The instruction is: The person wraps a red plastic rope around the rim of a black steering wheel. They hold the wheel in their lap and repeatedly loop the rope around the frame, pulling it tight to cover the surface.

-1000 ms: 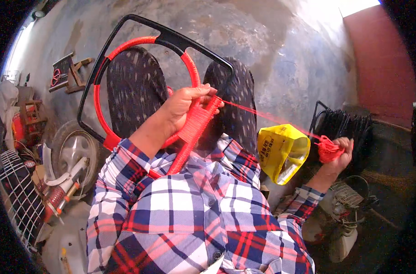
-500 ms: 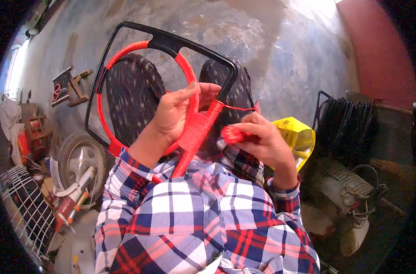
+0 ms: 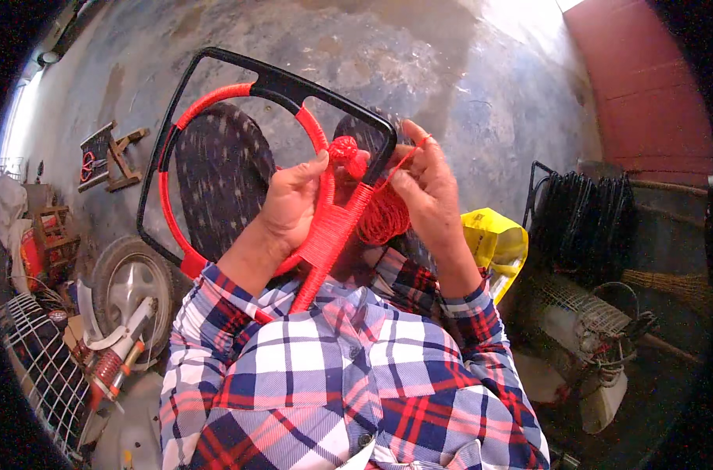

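A black metal frame (image 3: 186, 88), with an inner ring and handle bar wound in red cord, rests tilted over my lap. My left hand (image 3: 290, 200) is closed around the cord-wrapped side of the ring, thumb on top, most fingers hidden behind. A red bundle of cord (image 3: 345, 153) shows just past that thumb; I cannot tell whether the hidden fingers hold it. My right hand (image 3: 431, 184) is at the frame's right corner, the strand of red cord (image 3: 410, 159) running through its closed fingers. A loose red skein (image 3: 384, 218) hangs between the wrapped bar and my right wrist.
A yellow bag (image 3: 494, 243) stands right of my right forearm. Black coiled material (image 3: 588, 211) and a wire-caged machine (image 3: 584, 309) are farther right. A small wooden stool (image 3: 121, 157), a wheel (image 3: 133, 290) and a white wire rack (image 3: 39, 352) are on the left.
My right hand has moved up to the frame's corner and now grips the strand. The red bundle it held is now beside my left fingers, and a loose skein hangs below.
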